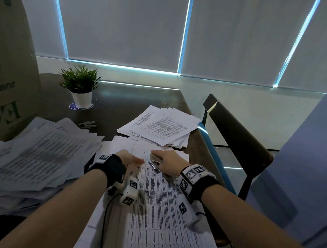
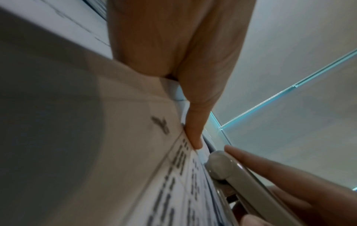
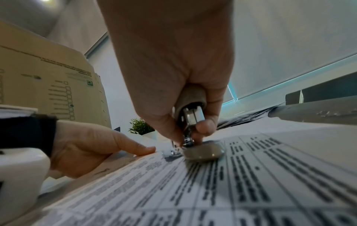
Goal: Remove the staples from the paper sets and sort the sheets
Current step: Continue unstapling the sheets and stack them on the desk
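A stapled set of printed table sheets [image 1: 161, 204] lies in front of me on the table. My left hand [image 1: 128, 158] rests flat on its top left corner, fingers straight, a fingertip [image 2: 195, 130] pressing the sheet's edge. My right hand [image 1: 168, 159] grips a grey staple remover [image 1: 154, 163] with a metal core. In the right wrist view the right hand [image 3: 173, 61] holds the staple remover [image 3: 193, 116] steeply, its tip down on the paper's [image 3: 212, 191] corner just beside the left hand's [image 3: 92, 145] finger. I cannot make out the staple itself.
A fanned stack of loose sheets [image 1: 162, 125] lies behind the hands, and a large messy paper pile [image 1: 35, 155] at left. A potted plant [image 1: 80, 86], a strip of staples [image 1: 86, 124] and a cardboard box [image 1: 10, 61] stand further back. A dark chair [image 1: 237, 130] is at right.
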{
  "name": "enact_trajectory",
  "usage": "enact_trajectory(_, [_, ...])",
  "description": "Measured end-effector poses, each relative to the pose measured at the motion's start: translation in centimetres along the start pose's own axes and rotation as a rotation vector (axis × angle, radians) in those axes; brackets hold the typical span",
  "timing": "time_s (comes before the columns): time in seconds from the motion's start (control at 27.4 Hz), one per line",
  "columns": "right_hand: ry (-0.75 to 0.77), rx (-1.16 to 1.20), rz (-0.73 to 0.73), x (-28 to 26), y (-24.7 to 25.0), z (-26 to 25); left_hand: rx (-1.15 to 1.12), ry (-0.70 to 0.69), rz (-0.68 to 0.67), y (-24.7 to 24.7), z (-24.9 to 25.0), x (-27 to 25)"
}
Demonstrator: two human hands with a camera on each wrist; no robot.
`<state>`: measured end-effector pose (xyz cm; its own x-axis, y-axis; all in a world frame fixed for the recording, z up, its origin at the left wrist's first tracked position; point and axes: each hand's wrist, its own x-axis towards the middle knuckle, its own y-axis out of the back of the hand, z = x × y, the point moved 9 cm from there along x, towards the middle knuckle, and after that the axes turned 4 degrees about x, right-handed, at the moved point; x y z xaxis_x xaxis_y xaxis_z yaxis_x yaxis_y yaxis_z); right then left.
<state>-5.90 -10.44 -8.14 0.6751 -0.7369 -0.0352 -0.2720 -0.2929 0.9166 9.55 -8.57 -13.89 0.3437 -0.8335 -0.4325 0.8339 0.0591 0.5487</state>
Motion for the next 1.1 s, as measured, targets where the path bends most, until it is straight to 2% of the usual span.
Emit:
enact_trajectory(0.29, [0.002,0.040,-0.022,0.6,-0.7,-0.1,0.015,-0.023,-0.004,-0.1,-0.3,0.9])
enact_trajectory(0.48, [0.008,-0.041,-0.021,0.5,-0.8,-1.2,0.036,-0.021,-0.020,-0.1,-0.5,0.9])
enact_trajectory(0.62, [-0.005,-0.013,0.008,0.1,-0.6,-0.6,0.156,-0.066,-0.062,-0.3,-0.1,0.7])
enact_trajectory(0.95, [-0.018,0.070,0.057,1.2,-2.2,-0.3,0.110,-0.074,-0.091,-0.5,-0.3,1.6])
enact_trajectory(1.1, [-0.013,-0.014,0.089,2.6,-2.4,-0.6,0.101,-0.069,-0.067,-0.3,-0.3,1.4])
